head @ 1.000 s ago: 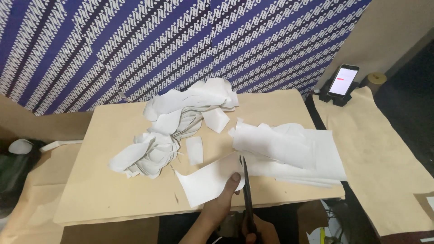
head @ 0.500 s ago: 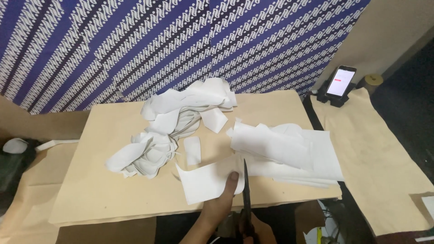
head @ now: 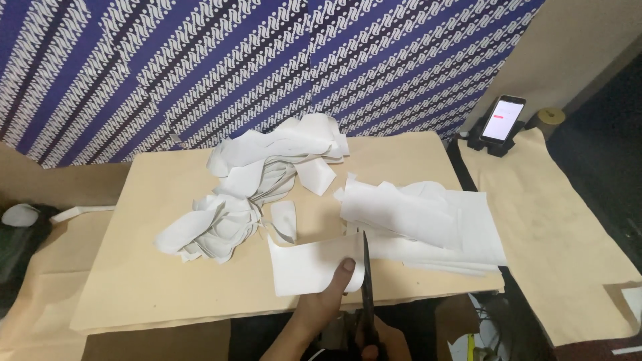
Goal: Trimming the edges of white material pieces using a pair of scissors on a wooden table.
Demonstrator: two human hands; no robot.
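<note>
My left hand (head: 322,302) pinches the near edge of a white paper sheet (head: 304,264) lying on the tan board (head: 147,281), thumb on top. My right hand (head: 382,342) sits at the bottom edge and grips black scissors (head: 366,281), whose long blades point away from me along the sheet's right edge. Just right of the blades lies a stack of white paper sheets (head: 428,224).
A heap of cut white paper scraps (head: 247,187) covers the middle of the board. A phone on a black stand (head: 501,124) stands at the far right on tan paper (head: 555,234). A blue patterned cloth (head: 267,60) hangs behind. A white object (head: 20,214) lies at the left.
The view has shifted slightly. The scissors' blades have advanced a little farther along the sheet's right edge, and my left hand still holds the sheet.
</note>
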